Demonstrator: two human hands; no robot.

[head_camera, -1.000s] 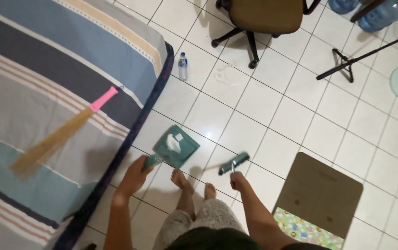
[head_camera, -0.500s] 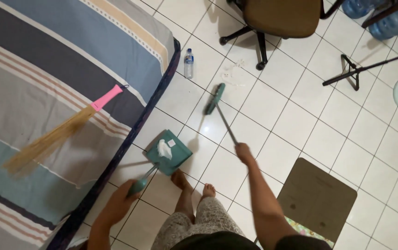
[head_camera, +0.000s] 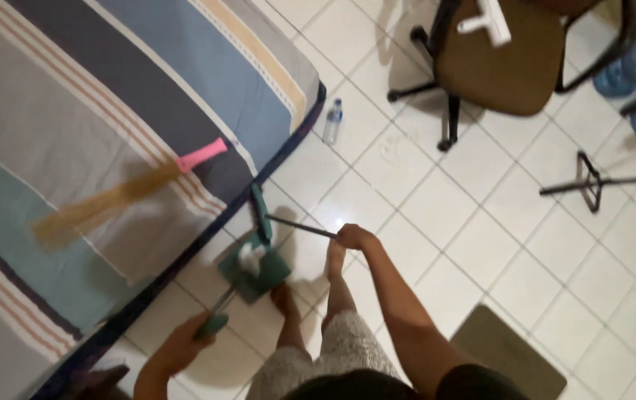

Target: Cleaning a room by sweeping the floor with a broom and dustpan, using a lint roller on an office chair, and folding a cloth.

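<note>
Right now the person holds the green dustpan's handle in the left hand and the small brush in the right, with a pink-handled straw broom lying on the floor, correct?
Not quite: the head view shows the pink-handled straw broom lying on the striped bed, not the floor. The left hand does hold the green dustpan, the right hand the brush.

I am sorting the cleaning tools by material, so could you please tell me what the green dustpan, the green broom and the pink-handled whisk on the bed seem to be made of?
The green dustpan looks like moulded plastic, uniform and matte. The green broom has a seemingly plastic head on a thin dark rod, possibly metal. The pink-handled whisk looks like straw-coloured natural fibres bound into a smooth pink plastic handle.
</note>
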